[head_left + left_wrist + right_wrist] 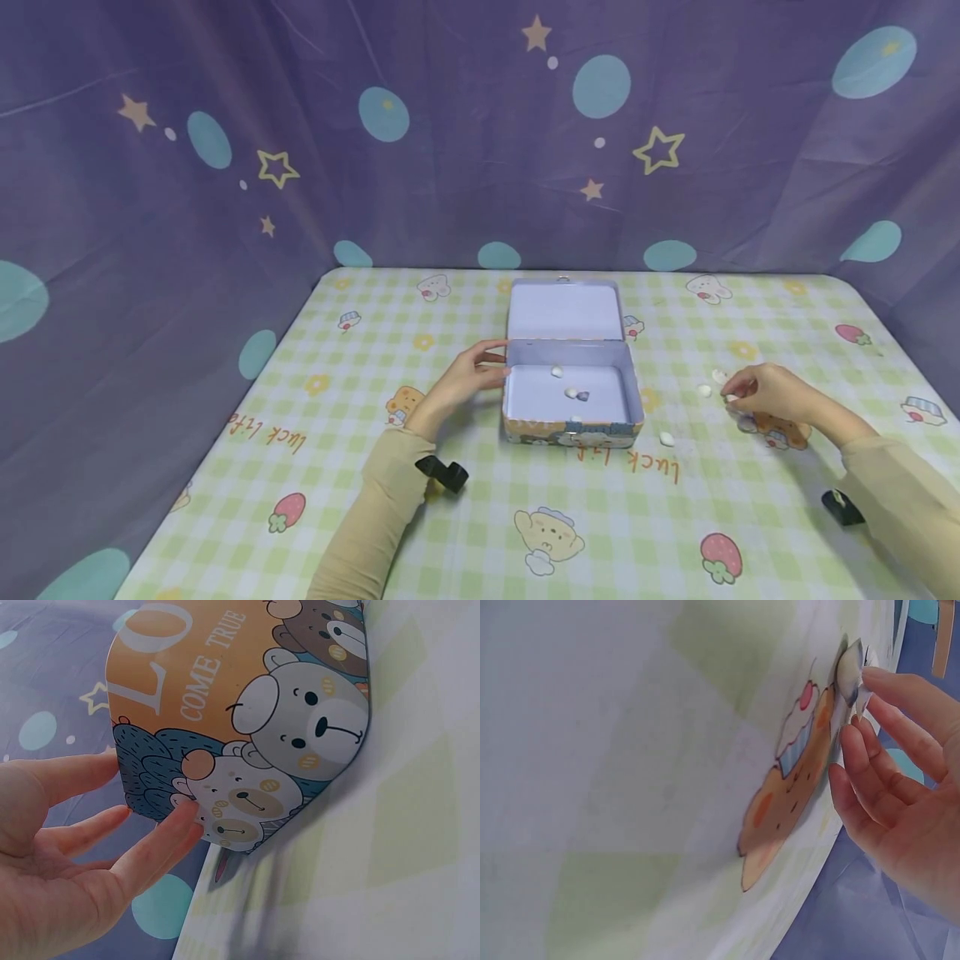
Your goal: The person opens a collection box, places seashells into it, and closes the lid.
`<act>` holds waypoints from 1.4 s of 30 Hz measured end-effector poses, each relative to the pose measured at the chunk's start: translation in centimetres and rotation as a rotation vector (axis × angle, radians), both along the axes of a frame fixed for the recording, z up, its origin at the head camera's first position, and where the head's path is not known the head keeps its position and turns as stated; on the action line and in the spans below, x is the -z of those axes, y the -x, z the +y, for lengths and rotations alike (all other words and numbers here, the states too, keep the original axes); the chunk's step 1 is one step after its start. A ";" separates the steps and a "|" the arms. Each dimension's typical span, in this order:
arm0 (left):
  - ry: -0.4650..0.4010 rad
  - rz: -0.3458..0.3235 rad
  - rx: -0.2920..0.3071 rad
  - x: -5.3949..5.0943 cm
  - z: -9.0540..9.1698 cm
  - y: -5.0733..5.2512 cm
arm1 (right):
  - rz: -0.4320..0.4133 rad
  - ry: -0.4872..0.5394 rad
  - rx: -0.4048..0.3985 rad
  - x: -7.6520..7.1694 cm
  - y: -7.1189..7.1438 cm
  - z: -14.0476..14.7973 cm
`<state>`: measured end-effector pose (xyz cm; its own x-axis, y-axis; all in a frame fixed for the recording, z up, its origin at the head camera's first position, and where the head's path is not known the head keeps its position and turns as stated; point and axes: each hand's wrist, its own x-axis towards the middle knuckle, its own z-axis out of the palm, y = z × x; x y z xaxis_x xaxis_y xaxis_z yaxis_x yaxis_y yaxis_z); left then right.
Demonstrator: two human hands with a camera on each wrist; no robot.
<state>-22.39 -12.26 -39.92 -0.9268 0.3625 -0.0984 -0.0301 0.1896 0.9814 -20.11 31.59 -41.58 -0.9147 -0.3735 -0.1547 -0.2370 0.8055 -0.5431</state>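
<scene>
A tin box (572,435) with a bear print stands on the table, its hinged lid (566,310) raised. Several small seashells (557,372) lie inside it. My left hand (474,377) rests its extended fingers against the box's left side; the left wrist view shows fingertips touching the printed wall (247,712). To the right of the box, my right hand (772,393) pinches a small pale seashell (862,701) between thumb and fingers, just above the table. Another seashell (849,673) lies right beside those fingertips, partly hidden in the head view.
Loose seashells lie on the table right of the box, one white seashell (667,439) near its front corner and another seashell (704,390) farther back. A green checked cloth (450,533) with cartoon prints covers the table. Behind hangs a purple curtain (465,183).
</scene>
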 end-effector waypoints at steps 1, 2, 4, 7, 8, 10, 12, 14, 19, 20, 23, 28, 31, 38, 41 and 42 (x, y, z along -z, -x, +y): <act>-0.001 0.003 0.002 0.0 0.0 0.0 | 0.001 -0.005 0.001 -0.1 0.0 0.0; -0.001 0.005 0.005 0.0 0.0 0.0 | 0.003 -0.006 0.003 -0.1 0.0 -0.1; -0.004 0.006 0.012 0.0 0.0 0.0 | 0.012 -0.011 0.007 -0.3 0.0 -0.2; -0.005 -0.001 0.020 0.0 0.0 0.0 | 0.022 -0.017 0.013 -0.6 0.1 -0.4; -0.005 -0.002 0.022 0.0 0.0 0.1 | 0.031 -0.017 0.012 -0.7 0.2 -0.4; -0.004 -0.002 0.028 0.0 0.0 0.1 | 0.036 -0.016 0.010 -0.9 0.2 -0.5; -0.007 -0.003 0.032 0.0 -0.1 0.1 | 0.033 -0.010 0.007 -1.0 0.3 -0.6; -0.008 -0.004 0.033 0.0 -0.1 0.1 | 0.031 -0.009 0.006 -1.1 0.4 -0.6; -0.001 0.003 0.031 -0.1 -0.1 0.0 | 0.040 -0.012 -0.006 -1.3 0.5 -0.8; 0.000 0.006 0.031 -0.1 -0.1 0.0 | 0.050 -0.011 -0.013 -1.3 0.5 -0.8; -0.003 0.008 0.033 0.0 -0.1 0.0 | 0.081 -0.008 -0.030 -1.4 0.6 -0.8; -0.012 -0.009 0.047 -1.2 0.0 -0.5 | 0.105 -0.006 -0.041 -1.6 0.9 -1.0; -0.014 -0.019 0.052 -1.6 0.1 -0.7 | 0.119 0.000 -0.046 -1.8 1.1 -1.2; -0.011 -0.003 0.033 -0.3 -0.1 -0.1 | 0.142 0.023 -0.062 -2.5 1.3 -2.0; -0.013 0.011 0.030 -0.1 -0.1 -0.1 | 0.156 0.024 -0.069 -2.7 1.5 -2.3; -0.015 0.011 0.028 -0.1 -0.1 -0.1 | 0.161 0.022 -0.069 -2.7 1.6 -2.3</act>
